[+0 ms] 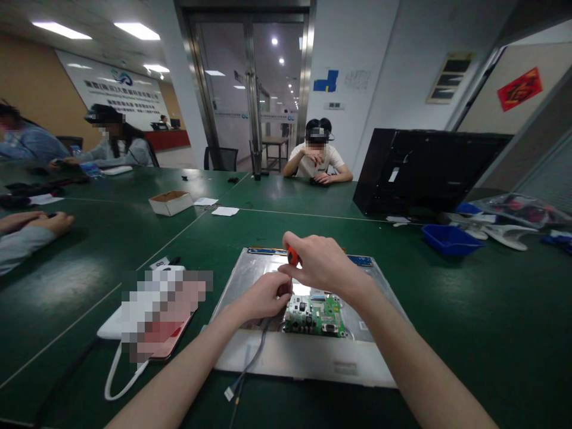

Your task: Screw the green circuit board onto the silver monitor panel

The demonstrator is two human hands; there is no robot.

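A flat metal display panel [379, 333] lies on the green table in front of me, with a green circuit board [315, 316] on its back. My right hand [324, 262] is closed around a screwdriver with an orange and black handle [292, 256], held upright. Close below it, my left hand [266, 296] has its fingers pinched near the screwdriver's lower end, by the board's upper left corner. What those fingertips hold is hidden. A grey cable [257, 357] runs from the panel toward the near edge and ends in a white connector [229, 393].
Left of the panel lie a white power bank and a pink phone [172, 342] with a white cable [111, 381]. A small open box [171, 203] stands farther off. To the right are a blue tray [451, 239] and a black monitor [429, 170]. Other people sit around the table.
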